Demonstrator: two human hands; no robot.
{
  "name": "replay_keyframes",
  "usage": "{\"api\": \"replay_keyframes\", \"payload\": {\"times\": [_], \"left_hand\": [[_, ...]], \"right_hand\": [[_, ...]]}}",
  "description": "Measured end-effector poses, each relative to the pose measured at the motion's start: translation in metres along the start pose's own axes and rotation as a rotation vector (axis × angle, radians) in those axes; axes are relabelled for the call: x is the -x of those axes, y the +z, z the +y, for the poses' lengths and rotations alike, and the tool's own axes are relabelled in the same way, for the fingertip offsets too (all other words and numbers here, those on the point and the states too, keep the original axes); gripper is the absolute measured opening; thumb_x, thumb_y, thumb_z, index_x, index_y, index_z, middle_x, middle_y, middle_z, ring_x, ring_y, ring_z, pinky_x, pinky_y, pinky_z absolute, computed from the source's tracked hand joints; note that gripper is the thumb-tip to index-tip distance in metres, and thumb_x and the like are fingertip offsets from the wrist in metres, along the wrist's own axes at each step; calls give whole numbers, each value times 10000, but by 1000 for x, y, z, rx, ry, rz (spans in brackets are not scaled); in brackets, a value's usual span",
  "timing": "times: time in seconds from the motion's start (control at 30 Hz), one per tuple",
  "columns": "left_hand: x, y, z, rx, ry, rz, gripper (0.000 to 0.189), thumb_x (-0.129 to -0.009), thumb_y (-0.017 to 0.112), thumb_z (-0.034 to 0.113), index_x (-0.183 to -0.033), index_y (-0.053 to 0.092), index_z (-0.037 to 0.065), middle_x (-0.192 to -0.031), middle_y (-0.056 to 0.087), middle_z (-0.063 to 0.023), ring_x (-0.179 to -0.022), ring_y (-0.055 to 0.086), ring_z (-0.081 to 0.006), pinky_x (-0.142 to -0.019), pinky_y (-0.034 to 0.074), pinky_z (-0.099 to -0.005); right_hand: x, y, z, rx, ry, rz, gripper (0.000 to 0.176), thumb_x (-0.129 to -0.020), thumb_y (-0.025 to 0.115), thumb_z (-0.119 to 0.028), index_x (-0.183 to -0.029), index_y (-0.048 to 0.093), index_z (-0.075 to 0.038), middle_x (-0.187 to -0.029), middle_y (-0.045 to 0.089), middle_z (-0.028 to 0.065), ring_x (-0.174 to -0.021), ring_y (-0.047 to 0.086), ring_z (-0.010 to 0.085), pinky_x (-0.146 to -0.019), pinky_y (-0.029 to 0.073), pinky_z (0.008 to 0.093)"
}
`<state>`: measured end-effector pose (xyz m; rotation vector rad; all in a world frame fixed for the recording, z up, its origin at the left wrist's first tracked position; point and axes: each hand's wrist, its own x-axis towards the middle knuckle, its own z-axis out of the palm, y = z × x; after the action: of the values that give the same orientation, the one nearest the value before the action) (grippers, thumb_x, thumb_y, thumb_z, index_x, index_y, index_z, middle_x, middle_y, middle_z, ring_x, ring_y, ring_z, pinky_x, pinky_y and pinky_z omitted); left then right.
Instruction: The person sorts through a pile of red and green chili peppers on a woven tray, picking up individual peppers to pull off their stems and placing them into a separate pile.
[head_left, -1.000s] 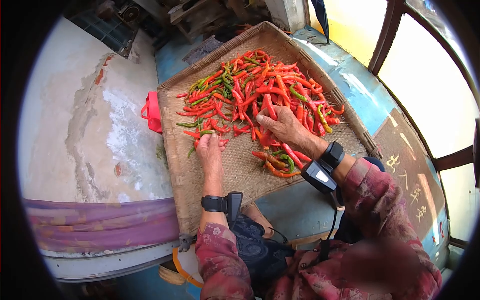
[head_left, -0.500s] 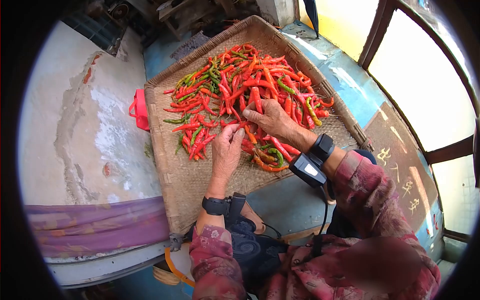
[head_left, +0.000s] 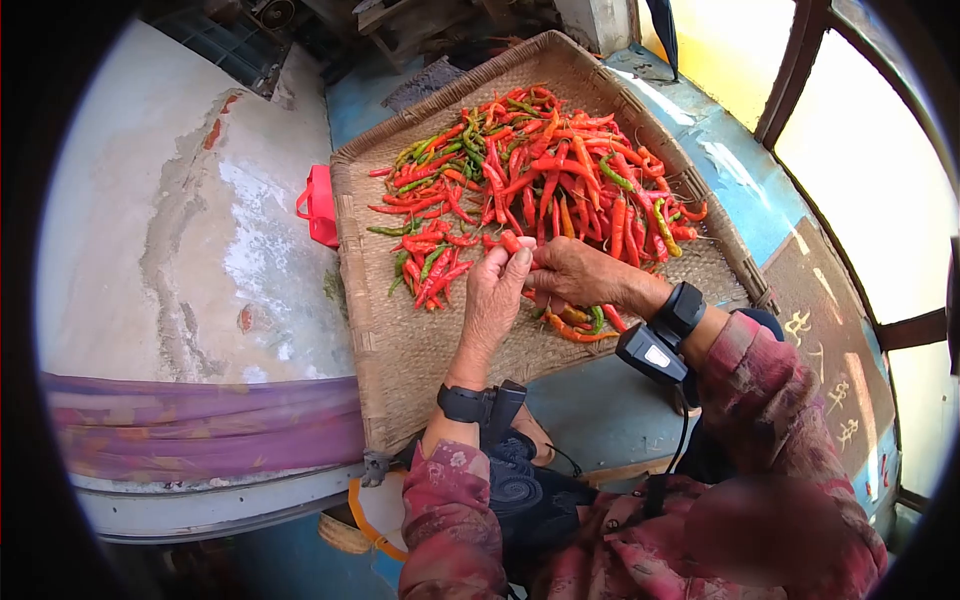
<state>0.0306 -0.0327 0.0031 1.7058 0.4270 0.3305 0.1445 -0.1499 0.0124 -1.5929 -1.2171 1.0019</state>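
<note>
My left hand (head_left: 494, 297) is closed, with thumb and fingers pinching a red chili pepper (head_left: 511, 241) by its body. Against it, my right hand (head_left: 583, 276) has its fingertips closed at the pepper's other end, which they partly hide. Both hands are over the near part of a woven tray (head_left: 400, 375). Just beyond them lies a large heap of chili peppers (head_left: 550, 165), mostly red with some green and orange. A smaller pile of chilies (head_left: 433, 265) sits to the left of my left hand, and a few more chilies (head_left: 580, 322) lie below my right hand.
The tray has a raised rim (head_left: 440, 97). A pink-red container (head_left: 319, 207) stands outside its left side. A plastered wall (head_left: 200, 250) with purple cloth (head_left: 200, 425) is on the left, windows (head_left: 860, 160) on the right. Wrist straps with devices (head_left: 655, 352) are on both arms.
My right hand has come down from the heap to my left hand, and both now meet at one red chili. The view has shifted, so the tray appears further right.
</note>
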Motion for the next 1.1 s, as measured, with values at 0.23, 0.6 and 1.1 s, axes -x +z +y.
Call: {"api": "replay_keyframes", "payload": {"times": [0.23, 0.6, 1.1], "left_hand": [[-10, -36, -9, 145, 14, 307, 248, -888, 570, 285, -904, 604, 39, -714, 588, 8, -610, 509, -47, -503, 398, -186], [-21, -48, -43, -626, -5, 120, 594, -817, 585, 161, -1287, 320, -88, -1195, 459, -286, -927, 582, -314, -821, 458, -373], [-48, 6, -79, -122, -212, 155, 386, -745, 569, 124, -1096, 523, -30, -805, 583, -26, -671, 543, -90, -572, 430, -229]], "right_hand": [[0, -15, 20, 246, -219, 159, 317, -899, 543, -284, -928, 593, 28, -759, 633, 73, -703, 593, 114, -611, 502, 274], [29, -57, -5, -671, -80, 472, 216, -893, 555, -259, -817, 586, -60, -660, 563, -12, -540, 497, 46, -449, 391, 180], [21, -59, 0, -600, -24, 453, 207, -883, 554, -232, -804, 594, -44, -654, 563, -11, -544, 495, 49, -455, 383, 185]]}}
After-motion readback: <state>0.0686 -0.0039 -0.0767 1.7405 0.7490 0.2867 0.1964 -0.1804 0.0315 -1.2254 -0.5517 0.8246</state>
